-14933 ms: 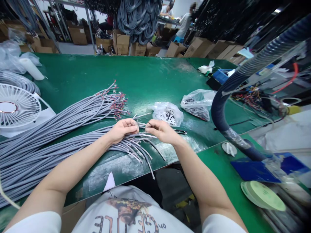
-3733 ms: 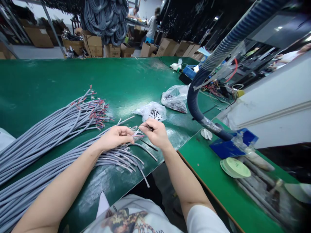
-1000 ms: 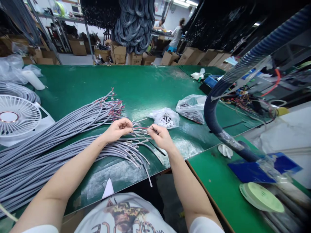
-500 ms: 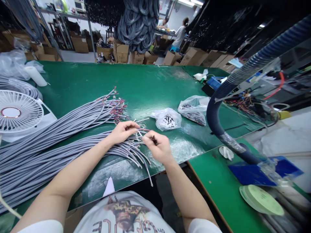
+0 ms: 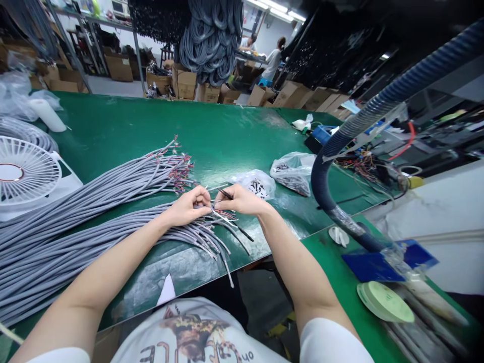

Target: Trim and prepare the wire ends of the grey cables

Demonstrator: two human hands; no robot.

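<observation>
My left hand is closed, thumb and fingers pinching the stripped end of a grey cable. Close against it, my right hand pinches at the same wires. A thin black piece sticks out from between the right hand's fingers; its kind is too small to make out. Below the hands a slim black length lies at the end of a pale wire. The lower bundle of grey cables runs under my left forearm, its cut ends fanned toward the table edge. The fingertips hide the exact contact point.
Another cable bundle with reddish wire ends lies behind. Clear bags of small black and white pieces sit beyond my right hand. A white fan stands at left. A ribbed dark hose arches over the right side. People work in the background.
My right hand has moved up and turned inward beside the left hand. The black piece now juts from its fingertips, and a black length shows on a wire below.
</observation>
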